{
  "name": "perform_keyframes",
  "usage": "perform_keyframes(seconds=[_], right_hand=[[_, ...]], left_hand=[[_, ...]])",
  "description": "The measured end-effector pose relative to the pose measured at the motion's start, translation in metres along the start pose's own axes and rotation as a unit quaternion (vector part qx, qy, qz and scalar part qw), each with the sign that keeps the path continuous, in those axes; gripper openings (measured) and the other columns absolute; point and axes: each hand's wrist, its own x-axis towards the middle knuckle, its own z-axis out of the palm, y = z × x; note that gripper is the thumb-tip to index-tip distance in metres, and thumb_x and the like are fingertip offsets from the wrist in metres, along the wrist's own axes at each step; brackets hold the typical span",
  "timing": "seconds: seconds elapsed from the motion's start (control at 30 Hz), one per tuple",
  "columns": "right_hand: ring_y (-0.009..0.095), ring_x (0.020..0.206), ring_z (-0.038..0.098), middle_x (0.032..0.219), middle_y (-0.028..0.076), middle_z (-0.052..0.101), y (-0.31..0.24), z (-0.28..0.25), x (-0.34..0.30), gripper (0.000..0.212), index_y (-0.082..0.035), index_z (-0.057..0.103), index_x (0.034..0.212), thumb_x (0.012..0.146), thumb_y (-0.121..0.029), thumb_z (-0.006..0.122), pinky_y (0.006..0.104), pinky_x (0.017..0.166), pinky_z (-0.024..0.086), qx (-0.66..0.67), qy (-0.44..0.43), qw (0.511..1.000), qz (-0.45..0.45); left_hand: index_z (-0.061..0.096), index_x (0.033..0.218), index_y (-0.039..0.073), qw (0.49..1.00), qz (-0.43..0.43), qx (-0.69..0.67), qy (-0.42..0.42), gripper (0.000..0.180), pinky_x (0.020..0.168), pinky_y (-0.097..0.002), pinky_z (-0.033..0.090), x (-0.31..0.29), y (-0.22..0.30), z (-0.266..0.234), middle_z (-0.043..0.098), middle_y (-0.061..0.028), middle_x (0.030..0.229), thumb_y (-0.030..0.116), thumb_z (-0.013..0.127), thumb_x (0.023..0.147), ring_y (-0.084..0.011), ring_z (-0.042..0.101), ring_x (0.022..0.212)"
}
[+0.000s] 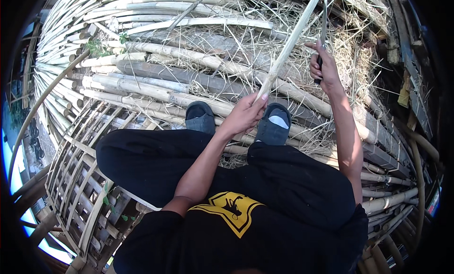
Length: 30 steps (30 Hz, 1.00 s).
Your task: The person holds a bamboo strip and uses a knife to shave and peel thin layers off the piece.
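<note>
My left hand [245, 114] is closed round the lower end of a pale split bamboo strip [292, 43]. The strip slants up and to the right, away from my body. In my right hand [327, 71] is a knife [325, 20], gripped by its dark handle with the narrow blade pointing up. The index finger of that hand lies off to the left of the handle. Near the strip's top end the blade stands close beside it; whether they touch I cannot tell. Below the hands, my sandalled feet [200, 117] rest on bamboo poles.
Long bamboo poles [208, 61] lie side by side under and ahead of me. Straw and thin shavings [302, 68] are strewn over them. A woven bamboo lattice [90, 179] is at the lower left. Dark wooden boards [411, 61] edge the right side.
</note>
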Motion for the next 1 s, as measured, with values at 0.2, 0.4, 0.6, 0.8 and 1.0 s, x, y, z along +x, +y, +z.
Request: perform_keyframes(seconds=[0.2, 0.4, 0.6, 0.8, 1.0], right_hand=[[0.003, 0.037, 0.029, 0.051, -0.007, 0.031, 0.032, 0.046, -0.005, 0.026, -0.011, 0.048, 0.079, 0.095, -0.031, 0.057, 0.0199, 0.035, 0.022, 0.095, 0.021, 0.995, 0.008], [0.006, 0.04, 0.037, 0.052, -0.006, 0.038, 0.042, 0.07, -0.031, 0.032, -0.009, 0.049, 0.076, 0.092, -0.033, 0.061, 0.0252, 0.037, 0.029, -0.009, -0.067, 0.994, 0.082], [0.036, 0.054, 0.054, 0.056, 0.017, 0.053, 0.042, 0.059, -0.036, 0.04, -0.001, 0.05, 0.082, 0.097, -0.038, 0.046, 0.0457, 0.055, 0.041, -0.49, -0.067, 0.855, -0.157], [0.042, 0.059, 0.055, 0.058, 0.02, 0.054, 0.067, 0.055, -0.048, 0.03, -0.004, 0.051, 0.089, 0.097, -0.032, 0.044, 0.0508, 0.055, 0.042, -0.561, -0.139, 0.79, -0.206], [0.039, 0.056, 0.057, 0.057, 0.018, 0.055, 0.065, 0.027, -0.026, 0.034, -0.007, 0.052, 0.084, 0.095, -0.038, 0.045, 0.0485, 0.053, 0.044, -0.632, -0.13, 0.719, -0.259]], left_hand=[[0.052, 0.098, 0.004, 0.997, 0.002, 0.038, -0.063, 0.033, 0.041, -0.0207, 0.039, 0.015, -0.025, -0.008, 0.048, 0.0009, 0.06, 0.035, 0.042, 0.101, -0.0078, 0.047, 0.042], [0.051, 0.105, 0.005, 0.995, 0.076, -0.055, -0.037, 0.03, 0.043, -0.0209, 0.042, 0.023, -0.014, 0.002, 0.051, 0.0, 0.066, 0.033, 0.042, 0.1, -0.0092, 0.051, 0.046], [0.05, 0.097, 0.006, 0.994, 0.078, 0.009, 0.082, 0.023, 0.038, -0.0198, 0.023, 0.025, -0.012, -0.02, 0.033, 0.0068, 0.055, 0.029, 0.044, 0.101, -0.002, 0.028, 0.041], [0.057, 0.098, -0.003, 0.944, 0.143, 0.244, 0.172, 0.029, 0.058, -0.0388, 0.044, 0.027, -0.017, -0.024, 0.056, -0.013, 0.064, 0.025, 0.051, 0.096, -0.0263, 0.054, 0.056], [0.058, 0.103, -0.003, 0.915, 0.166, 0.324, 0.177, 0.027, 0.065, -0.0446, 0.044, 0.022, -0.012, -0.017, 0.06, -0.0233, 0.072, 0.022, 0.051, 0.094, -0.0391, 0.06, 0.069]])
